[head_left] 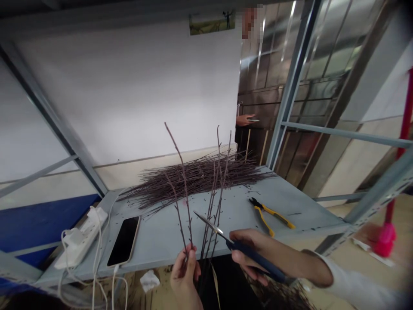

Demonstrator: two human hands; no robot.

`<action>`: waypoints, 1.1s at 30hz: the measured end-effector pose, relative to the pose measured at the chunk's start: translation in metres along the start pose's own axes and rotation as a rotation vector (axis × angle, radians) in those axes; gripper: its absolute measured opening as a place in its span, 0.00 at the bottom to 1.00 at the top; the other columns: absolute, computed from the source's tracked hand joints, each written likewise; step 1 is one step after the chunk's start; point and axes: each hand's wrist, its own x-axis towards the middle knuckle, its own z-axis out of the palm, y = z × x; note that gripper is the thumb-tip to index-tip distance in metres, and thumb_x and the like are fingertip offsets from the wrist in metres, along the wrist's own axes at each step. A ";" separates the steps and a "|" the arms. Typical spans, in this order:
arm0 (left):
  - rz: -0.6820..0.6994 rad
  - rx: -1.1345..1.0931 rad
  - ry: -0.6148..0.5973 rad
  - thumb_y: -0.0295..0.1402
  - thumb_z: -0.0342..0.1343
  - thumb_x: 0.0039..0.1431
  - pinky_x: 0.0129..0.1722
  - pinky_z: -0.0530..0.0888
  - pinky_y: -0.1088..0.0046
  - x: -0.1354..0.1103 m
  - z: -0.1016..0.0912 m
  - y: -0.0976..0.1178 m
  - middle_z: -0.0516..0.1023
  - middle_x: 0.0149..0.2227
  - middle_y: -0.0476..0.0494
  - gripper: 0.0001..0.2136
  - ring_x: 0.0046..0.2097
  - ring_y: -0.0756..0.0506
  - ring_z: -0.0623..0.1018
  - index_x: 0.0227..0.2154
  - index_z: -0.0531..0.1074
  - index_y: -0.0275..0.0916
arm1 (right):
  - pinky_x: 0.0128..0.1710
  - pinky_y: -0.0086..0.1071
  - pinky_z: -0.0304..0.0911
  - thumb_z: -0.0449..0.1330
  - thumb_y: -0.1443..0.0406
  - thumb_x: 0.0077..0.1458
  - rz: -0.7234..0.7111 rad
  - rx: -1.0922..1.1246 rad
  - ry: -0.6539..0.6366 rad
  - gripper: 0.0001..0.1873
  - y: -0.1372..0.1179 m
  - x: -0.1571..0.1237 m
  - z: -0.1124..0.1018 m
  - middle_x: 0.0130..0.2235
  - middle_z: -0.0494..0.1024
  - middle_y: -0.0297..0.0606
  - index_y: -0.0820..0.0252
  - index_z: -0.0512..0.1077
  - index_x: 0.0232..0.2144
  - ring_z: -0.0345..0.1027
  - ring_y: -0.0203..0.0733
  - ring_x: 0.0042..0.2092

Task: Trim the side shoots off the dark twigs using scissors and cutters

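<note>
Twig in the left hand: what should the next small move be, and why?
Probably ease the blue-handled scissors slightly left onto the forked twig gripped in the left hand: the right hand already holds them with the blade tips pointing at that twig, just short of it.

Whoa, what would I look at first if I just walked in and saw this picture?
A big heap of thin, dark brown twigs lies across the far part of the pale grey metal shelf. Nearer you, the person's left hand holds up a few long twigs, and the right hand grips steel scissors with dark blue handles beside them. Yellow-handled pliers lie on the shelf to the right.
</note>
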 end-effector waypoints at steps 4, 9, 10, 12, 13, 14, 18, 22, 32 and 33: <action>0.027 -0.028 0.068 0.36 0.73 0.23 0.13 0.60 0.82 -0.003 0.006 0.008 0.81 0.24 0.42 0.18 0.17 0.56 0.66 0.22 0.79 0.34 | 0.15 0.20 0.49 0.56 0.43 0.52 -0.021 -0.003 0.038 0.26 0.003 0.003 0.005 0.20 0.64 0.25 0.59 0.56 0.28 0.55 0.26 0.17; 0.067 0.001 0.054 0.37 0.72 0.26 0.13 0.59 0.82 -0.004 0.009 0.011 0.81 0.25 0.41 0.18 0.16 0.57 0.63 0.23 0.78 0.33 | 0.18 0.22 0.52 0.50 0.38 0.51 -0.038 0.024 0.062 0.29 0.002 0.000 0.017 0.23 0.65 0.29 0.59 0.56 0.29 0.57 0.26 0.19; 0.070 0.003 0.049 0.38 0.72 0.26 0.13 0.59 0.81 -0.004 0.009 0.011 0.81 0.25 0.41 0.18 0.16 0.57 0.63 0.23 0.78 0.33 | 0.18 0.22 0.52 0.49 0.38 0.51 -0.040 0.036 0.051 0.30 0.003 0.000 0.020 0.24 0.65 0.29 0.59 0.56 0.29 0.57 0.27 0.19; 0.075 0.001 0.044 0.39 0.72 0.27 0.13 0.59 0.81 -0.004 0.010 0.010 0.81 0.25 0.41 0.19 0.16 0.57 0.63 0.23 0.77 0.33 | 0.18 0.22 0.53 0.47 0.37 0.52 -0.055 0.054 0.024 0.30 0.004 -0.001 0.025 0.24 0.65 0.29 0.59 0.56 0.30 0.57 0.27 0.19; 0.078 -0.003 0.042 0.40 0.72 0.27 0.13 0.59 0.81 -0.004 0.010 0.010 0.80 0.25 0.42 0.19 0.16 0.57 0.63 0.23 0.77 0.33 | 0.19 0.22 0.53 0.46 0.37 0.52 -0.055 0.062 0.018 0.30 0.004 -0.001 0.027 0.24 0.65 0.29 0.59 0.56 0.30 0.57 0.27 0.19; 0.077 -0.008 0.037 0.40 0.72 0.27 0.13 0.59 0.81 -0.004 0.010 0.009 0.80 0.25 0.42 0.19 0.17 0.57 0.64 0.23 0.77 0.34 | 0.19 0.23 0.53 0.45 0.37 0.53 -0.050 0.069 0.017 0.30 0.003 -0.001 0.030 0.23 0.64 0.29 0.59 0.56 0.30 0.57 0.27 0.19; 0.069 -0.021 -0.008 0.40 0.72 0.29 0.14 0.59 0.82 -0.004 0.009 0.007 0.80 0.26 0.44 0.18 0.17 0.57 0.63 0.24 0.77 0.34 | 0.20 0.24 0.54 0.42 0.36 0.52 -0.041 0.079 -0.011 0.32 -0.005 -0.004 0.038 0.22 0.63 0.28 0.59 0.58 0.31 0.56 0.28 0.19; 0.049 -0.003 -0.017 0.40 0.72 0.29 0.15 0.60 0.81 -0.005 0.008 0.007 0.80 0.26 0.43 0.19 0.17 0.58 0.63 0.25 0.77 0.34 | 0.27 0.27 0.56 0.43 0.36 0.52 -0.127 -0.004 0.047 0.32 -0.009 -0.005 0.041 0.24 0.63 0.30 0.58 0.59 0.30 0.56 0.32 0.25; 0.003 -0.004 -0.033 0.37 0.72 0.29 0.18 0.64 0.81 -0.008 0.009 0.008 0.80 0.28 0.45 0.16 0.22 0.54 0.71 0.24 0.77 0.36 | 0.26 0.27 0.55 0.42 0.34 0.50 -0.015 0.196 -0.035 0.34 -0.008 0.009 0.053 0.22 0.65 0.30 0.58 0.62 0.26 0.58 0.32 0.23; -0.007 -0.003 -0.013 0.36 0.72 0.28 0.18 0.66 0.81 -0.009 0.009 0.009 0.80 0.28 0.45 0.16 0.24 0.52 0.74 0.24 0.77 0.36 | 0.25 0.27 0.55 0.42 0.34 0.50 -0.023 0.189 -0.040 0.34 -0.010 0.010 0.054 0.22 0.65 0.30 0.58 0.62 0.25 0.58 0.32 0.23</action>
